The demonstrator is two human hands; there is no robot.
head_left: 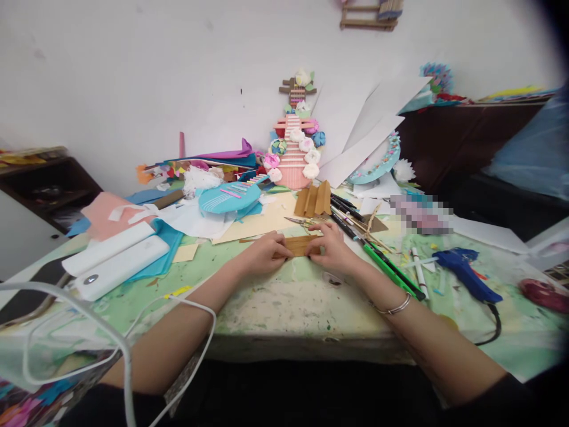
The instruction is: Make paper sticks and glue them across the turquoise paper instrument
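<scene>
1. Closest to me, at the worktop's [284, 308] front edge, I see a white cable [125, 356] looping over the left forearm and a silver bangle [395, 308] on the right wrist.
2. Past the bare, paint-stained middle, the left hand [265, 254] and right hand [334, 249] each pinch one end of a brown paper strip [301, 244]. It lies crosswise, low over the surface.
3. Toward the left edge, a white power bank [118, 261] rests on blue paper. Toward the right edge lies a blue glue gun [464, 270], with a green pen [386, 270] between it and the right hand.
4. Just behind the strip I see scissors [306, 222], then a pleated brown paper piece [314, 201].
5. Along the back edge, a blue paper guitar [231, 197] sits left of a pink paper tower [293, 160] trimmed with paper flowers. White sheets [360, 142] lean to the tower's right.
</scene>
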